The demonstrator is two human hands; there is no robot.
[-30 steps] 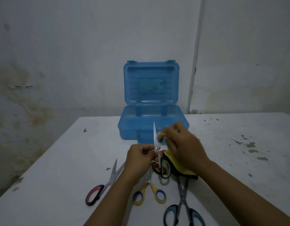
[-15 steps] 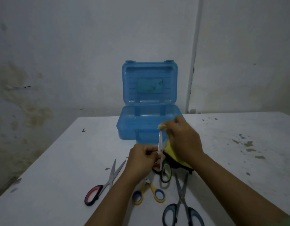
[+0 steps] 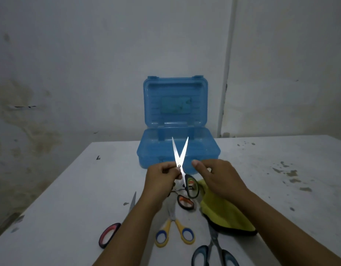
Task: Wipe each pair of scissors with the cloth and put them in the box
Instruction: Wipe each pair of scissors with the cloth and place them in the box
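Note:
My left hand [image 3: 162, 179] holds a pair of scissors [image 3: 180, 152] near the pivot, blades up and spread in a V, its black-and-green handle [image 3: 191, 186] hanging below. Just to its right, my right hand [image 3: 217, 177] has curled fingers, and the yellow cloth [image 3: 219, 214] bunches up under its palm and trails onto the table. The open blue box [image 3: 204, 150] stands right behind the blades, lid upright. On the table lie scissors with red-and-black [image 3: 109, 235], yellow-and-blue [image 3: 174, 233], orange-and-black [image 3: 186, 202] and blue-and-black [image 3: 213, 254] handles.
The white table [image 3: 79, 198] has dark stains at the right [image 3: 292, 173]. Its left edge drops off diagonally. A stained wall rises close behind the box, with a white pipe [image 3: 226, 73] running up it.
My right hand has come down off the blades with the cloth. The scissors, held shut before, now have their blades spread open.

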